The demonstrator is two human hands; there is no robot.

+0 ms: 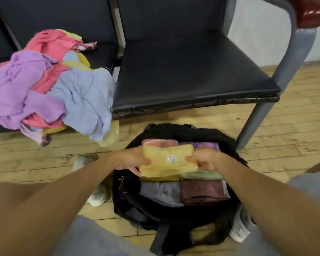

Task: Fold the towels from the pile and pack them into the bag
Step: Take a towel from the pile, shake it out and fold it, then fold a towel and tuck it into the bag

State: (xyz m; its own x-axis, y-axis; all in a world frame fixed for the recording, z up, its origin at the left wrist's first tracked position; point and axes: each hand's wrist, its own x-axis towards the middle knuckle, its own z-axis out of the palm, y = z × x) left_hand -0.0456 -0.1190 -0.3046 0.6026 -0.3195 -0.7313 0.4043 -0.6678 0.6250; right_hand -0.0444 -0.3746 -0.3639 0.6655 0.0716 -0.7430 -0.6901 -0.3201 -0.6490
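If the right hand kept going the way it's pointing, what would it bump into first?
Probably the folded yellow towel that the right hand pinches; past that, the left hand gripping its other end. Depth is hard to judge.

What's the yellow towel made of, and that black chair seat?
The yellow towel looks like soft terry cotton: fuzzy, matte, thick folds. The black chair seat seems to be vinyl or fake leather: smooth, faintly shiny, with its front edge cracked and peeling.
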